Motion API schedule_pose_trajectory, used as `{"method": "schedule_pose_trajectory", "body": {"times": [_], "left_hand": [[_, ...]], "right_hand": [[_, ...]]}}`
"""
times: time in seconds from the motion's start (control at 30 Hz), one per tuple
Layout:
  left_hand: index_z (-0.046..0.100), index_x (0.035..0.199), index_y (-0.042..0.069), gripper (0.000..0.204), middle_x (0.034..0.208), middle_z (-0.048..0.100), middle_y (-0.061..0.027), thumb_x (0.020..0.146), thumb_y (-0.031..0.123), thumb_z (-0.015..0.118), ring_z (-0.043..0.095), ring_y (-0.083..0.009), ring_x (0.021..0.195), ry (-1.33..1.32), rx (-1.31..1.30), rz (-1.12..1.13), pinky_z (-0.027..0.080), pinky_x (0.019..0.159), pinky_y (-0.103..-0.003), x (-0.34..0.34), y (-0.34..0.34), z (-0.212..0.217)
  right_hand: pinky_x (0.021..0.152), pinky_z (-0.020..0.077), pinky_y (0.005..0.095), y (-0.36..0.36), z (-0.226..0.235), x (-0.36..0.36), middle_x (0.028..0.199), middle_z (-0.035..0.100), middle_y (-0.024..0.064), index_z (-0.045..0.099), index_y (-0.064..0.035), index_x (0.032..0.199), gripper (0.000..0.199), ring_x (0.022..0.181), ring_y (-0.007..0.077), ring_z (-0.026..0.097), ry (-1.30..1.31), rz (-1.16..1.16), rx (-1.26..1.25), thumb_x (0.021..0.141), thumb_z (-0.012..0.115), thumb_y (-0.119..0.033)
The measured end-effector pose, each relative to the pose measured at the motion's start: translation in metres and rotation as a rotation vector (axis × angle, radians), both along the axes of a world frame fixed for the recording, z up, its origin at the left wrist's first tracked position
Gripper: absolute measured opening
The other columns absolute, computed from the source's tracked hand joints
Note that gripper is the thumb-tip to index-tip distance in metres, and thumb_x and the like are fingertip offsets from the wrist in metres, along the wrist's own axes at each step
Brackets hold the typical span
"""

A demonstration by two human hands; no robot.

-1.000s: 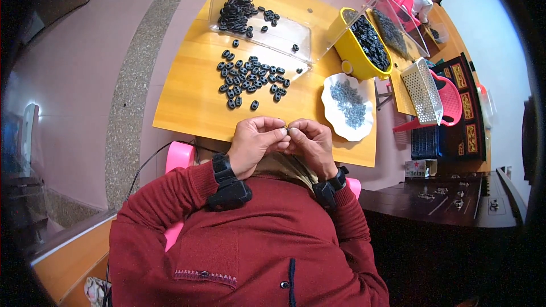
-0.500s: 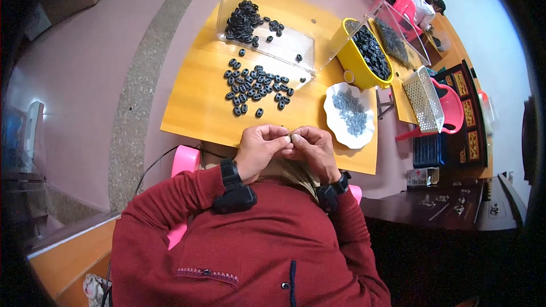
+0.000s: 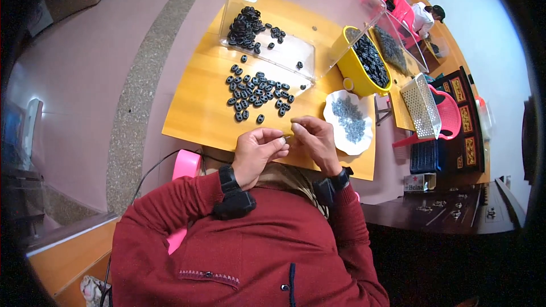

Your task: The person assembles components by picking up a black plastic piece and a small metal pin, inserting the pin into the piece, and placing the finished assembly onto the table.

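**Both grips pinched together over one tiny piece at the near edge**

Grips first: left hand [image 3: 257,150] and right hand [image 3: 314,142] are drawn in fingertip to fingertip just below the centre of the frame, both closed in a pinch around a small dark piece [image 3: 288,135] caught between them. That piece is so tiny from this view that its shape cannot be made out. The hands hang right over the near edge of the yellow wooden surface [image 3: 196,111], with red sleeves [image 3: 170,216] coming up from the bottom of the frame and a black wrist strap [image 3: 233,196] on the left forearm.

Just above the hands, centre frame, lies a loose scatter of black rings [image 3: 257,94] spread flat on the surface. Further up, a heaped pile of the same black rings [image 3: 245,23] sits under a clear plastic box [image 3: 296,8] that is tilted over it. To the right of centre, just beside the right hand, a white dish [image 3: 336,136] holds a mound of small grey parts [image 3: 350,119]. Above that dish, upper right, a yellow tub [image 3: 355,74] is full of more black pieces. Far right, a white perforated basket [image 3: 422,108] leans against a pink chair [image 3: 449,116]
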State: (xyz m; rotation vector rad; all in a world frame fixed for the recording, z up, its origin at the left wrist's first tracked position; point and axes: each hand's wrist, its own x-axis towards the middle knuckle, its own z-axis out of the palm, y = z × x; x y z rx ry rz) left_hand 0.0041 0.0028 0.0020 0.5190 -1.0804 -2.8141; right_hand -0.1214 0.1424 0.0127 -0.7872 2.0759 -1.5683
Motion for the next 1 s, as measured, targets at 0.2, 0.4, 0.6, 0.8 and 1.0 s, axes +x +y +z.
{"method": "schedule_pose_trajectory", "body": {"times": [0.2, 0.4, 0.6, 0.8, 1.0], "left_hand": [[0.057, 0.102, -0.004, 0.015, 0.088, 0.064, -0.0094, 0.088, 0.002, 0.06, 0.065, -0.0151, 0.077, 0.002, 0.003, 0.05, 0.057, 0.074, -0.026, 0.001, -0.005, 0.001], [0.057, 0.101, -0.003, 0.014, 0.088, 0.064, -0.0093, 0.088, 0.001, 0.06, 0.065, -0.0151, 0.077, 0.008, 0.009, 0.06, 0.057, 0.073, -0.026, 0.002, -0.005, 0.002], [0.058, 0.1, -0.003, 0.013, 0.087, 0.064, -0.0087, 0.088, 0.001, 0.06, 0.065, -0.0149, 0.076, 0.011, 0.033, 0.068, 0.057, 0.072, -0.026, 0.001, -0.006, 0.003], [0.058, 0.1, -0.003, 0.013, 0.087, 0.064, -0.0083, 0.088, 0.002, 0.06, 0.065, -0.0146, 0.075, 0.02, 0.035, 0.066, 0.057, 0.072, -0.026, 0.001, -0.007, 0.002], [0.058, 0.101, -0.003, 0.013, 0.087, 0.064, -0.0083, 0.089, 0.002, 0.06, 0.065, -0.0145, 0.075, 0.009, 0.018, 0.06, 0.057, 0.072, -0.026, 0.002, -0.008, 0.005]], "right_hand": [[0.061, 0.0471, 0.0294, -0.029, 0.009, -0.01, 0.081, 0.061, 0.0093, 0.067, -0.0041, 0.104, 0.023, 0.068, 0.0194, 0.061, 0.603, 0.057, 0.267, 0.081, 0.065, -0.005], [0.066, 0.05, 0.0382, -0.033, 0.018, -0.001, 0.09, 0.061, 0.0123, 0.068, -0.0057, 0.098, 0.018, 0.074, 0.0319, 0.062, 0.782, 0.028, 0.373, 0.081, 0.064, -0.01], [0.066, 0.0515, 0.038, -0.026, 0.02, 0.0, 0.093, 0.061, 0.0089, 0.066, -0.0085, 0.092, 0.013, 0.077, 0.0292, 0.064, 0.864, 0.069, 0.434, 0.081, 0.065, -0.014], [0.064, 0.0522, 0.0355, -0.02, 0.013, -0.004, 0.095, 0.061, 0.0059, 0.066, -0.0092, 0.09, 0.013, 0.076, 0.0268, 0.064, 0.884, 0.13, 0.417, 0.079, 0.065, -0.017], [0.061, 0.0512, 0.0353, -0.02, 0.014, 0.0, 0.094, 0.062, 0.0091, 0.063, -0.0073, 0.087, 0.009, 0.075, 0.0265, 0.063, 1.041, 0.16, 0.398, 0.081, 0.064, -0.015]]}}
